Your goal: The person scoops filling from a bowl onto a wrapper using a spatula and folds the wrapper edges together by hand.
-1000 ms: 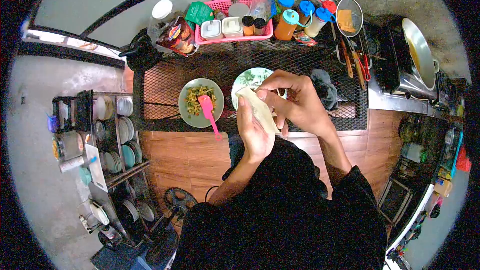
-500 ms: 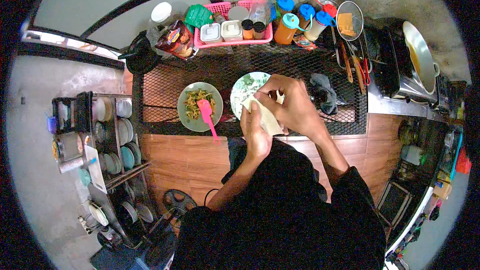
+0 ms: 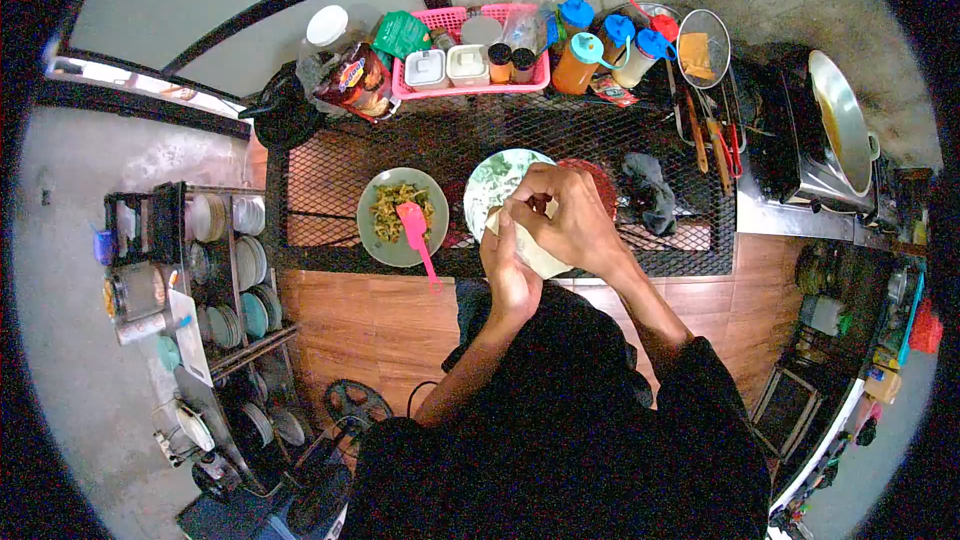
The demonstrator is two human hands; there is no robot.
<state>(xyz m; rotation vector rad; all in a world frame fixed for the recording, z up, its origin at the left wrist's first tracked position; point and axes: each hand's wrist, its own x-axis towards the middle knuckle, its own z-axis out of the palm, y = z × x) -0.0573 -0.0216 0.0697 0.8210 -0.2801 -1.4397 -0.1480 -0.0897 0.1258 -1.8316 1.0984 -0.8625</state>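
A thin, pale sheet, like a spring roll wrapper (image 3: 541, 258), is held up in my left hand (image 3: 512, 275), with the thumb lying over it. My right hand (image 3: 583, 225) has its thumb and forefinger pinched together at the sheet's upper edge, close to the left thumb. Behind both hands is a round white-and-green plate (image 3: 497, 177), partly covered by them. To the left stands a pale green bowl (image 3: 374, 244) of chopped, cooked-looking filling (image 3: 392, 212), with a pink spatula (image 3: 414, 228) resting in it.
A reddish round thing (image 3: 603, 183) shows behind my right hand on the black mesh table (image 3: 440, 135). At the back sit a pink basket (image 3: 470, 90) and several bottles (image 3: 578, 65). A dark cloth (image 3: 650, 195) lies right, near a stove with a large pan (image 3: 838, 125).
My right fingers have shifted along the sheet's top edge and curled into a tighter pinch. More of the reddish thing behind the right hand now shows. The view has moved slightly.
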